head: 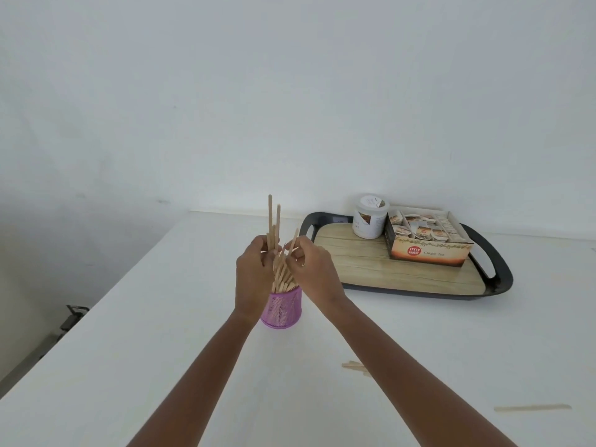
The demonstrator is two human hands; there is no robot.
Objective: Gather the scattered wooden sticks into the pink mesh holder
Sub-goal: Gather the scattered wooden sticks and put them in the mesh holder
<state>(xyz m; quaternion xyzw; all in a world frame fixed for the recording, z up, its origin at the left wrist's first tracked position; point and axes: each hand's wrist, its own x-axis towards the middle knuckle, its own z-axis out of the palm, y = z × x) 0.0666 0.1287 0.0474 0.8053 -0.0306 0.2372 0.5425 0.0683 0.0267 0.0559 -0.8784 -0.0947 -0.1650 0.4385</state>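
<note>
The pink mesh holder [282,309] stands upright on the white table, with a bundle of wooden sticks [283,275] fanning out of its top. My left hand [254,272] is closed around a few sticks [274,221] that point straight up above the holder. My right hand [314,269] pinches one stick [293,241] just over the bundle. A couple of loose sticks [354,366] lie on the table beside my right forearm, partly hidden by it. Another single stick [532,407] lies flat at the near right.
A black tray [498,282] with a wood-pattern base sits at the back right, holding a white jar [369,221] and an open box of tea bags [425,240]. The table's left edge [96,304] drops to the floor. A white wall stands behind.
</note>
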